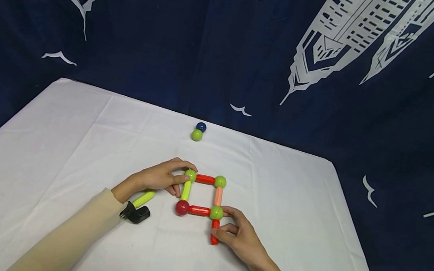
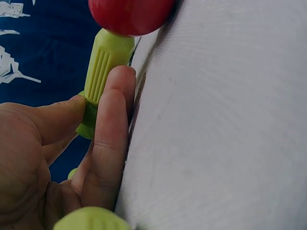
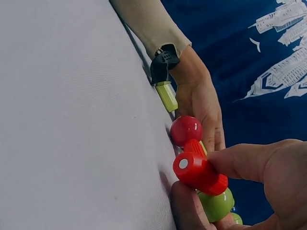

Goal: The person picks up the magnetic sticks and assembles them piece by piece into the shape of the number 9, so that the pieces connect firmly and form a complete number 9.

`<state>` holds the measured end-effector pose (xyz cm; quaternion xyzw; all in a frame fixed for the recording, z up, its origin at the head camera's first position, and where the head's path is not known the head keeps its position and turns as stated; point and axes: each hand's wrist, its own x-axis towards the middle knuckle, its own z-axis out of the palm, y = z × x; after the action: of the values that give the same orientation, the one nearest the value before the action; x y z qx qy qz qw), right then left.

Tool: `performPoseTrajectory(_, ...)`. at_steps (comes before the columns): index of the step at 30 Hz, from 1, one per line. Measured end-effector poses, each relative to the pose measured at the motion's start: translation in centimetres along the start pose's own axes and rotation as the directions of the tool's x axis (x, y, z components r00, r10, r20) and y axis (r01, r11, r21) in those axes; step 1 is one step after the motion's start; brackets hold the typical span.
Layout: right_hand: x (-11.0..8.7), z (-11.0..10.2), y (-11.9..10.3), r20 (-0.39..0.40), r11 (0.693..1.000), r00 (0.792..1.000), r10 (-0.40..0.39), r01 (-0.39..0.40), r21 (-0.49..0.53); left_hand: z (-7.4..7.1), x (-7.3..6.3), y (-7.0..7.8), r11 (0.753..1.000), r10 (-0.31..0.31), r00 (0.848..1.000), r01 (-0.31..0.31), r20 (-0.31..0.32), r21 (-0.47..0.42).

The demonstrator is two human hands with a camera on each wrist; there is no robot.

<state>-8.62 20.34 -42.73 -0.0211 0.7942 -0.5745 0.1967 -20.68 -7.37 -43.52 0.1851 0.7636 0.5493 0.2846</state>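
A square of magnetic rods and balls lies flat on the table. Green balls form its far-left (image 1: 190, 175), far-right (image 1: 220, 182) and near-right (image 1: 217, 212) corners, a red ball (image 1: 182, 208) the near-left. Its sides are two red rods (image 1: 205, 179), a salmon rod (image 1: 218, 196) and a yellow-green rod (image 1: 186, 191). My left hand (image 1: 162, 176) pinches the far-left green ball, its other fingers beside the yellow-green rod. Between thumb and fingers, my right hand (image 1: 242, 237) holds a red rod (image 3: 199, 172) that extends from the near-right ball towards me; fingertips also touch that ball.
A loose yellow-green rod (image 1: 144, 199) lies beneath my left wrist, beside the black wrist camera (image 1: 135, 213). Farther back, a dark blue ball (image 1: 201, 127) touches another green ball (image 1: 197, 135). The white-covered table (image 1: 76, 144) ends at a navy curtain (image 1: 152, 31).
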Motion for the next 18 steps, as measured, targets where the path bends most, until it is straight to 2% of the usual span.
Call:
performPoseTrajectory(11, 0.09, -0.11, -0.25, -0.005, 1.000, 1.000, -0.002, 0.002, -0.012, -0.03, 0.07, 0.09, 1.000, -0.007, 1.000, 0.007, -0.001, -0.005)
performPoseTrajectory(18, 0.21, 0.09, 0.13, -0.014, 0.991, 0.996, -0.091, 0.089, -0.097, -0.01, 0.12, 0.16, 1.000, -0.006, 1.000, 0.006, -0.001, 0.001)
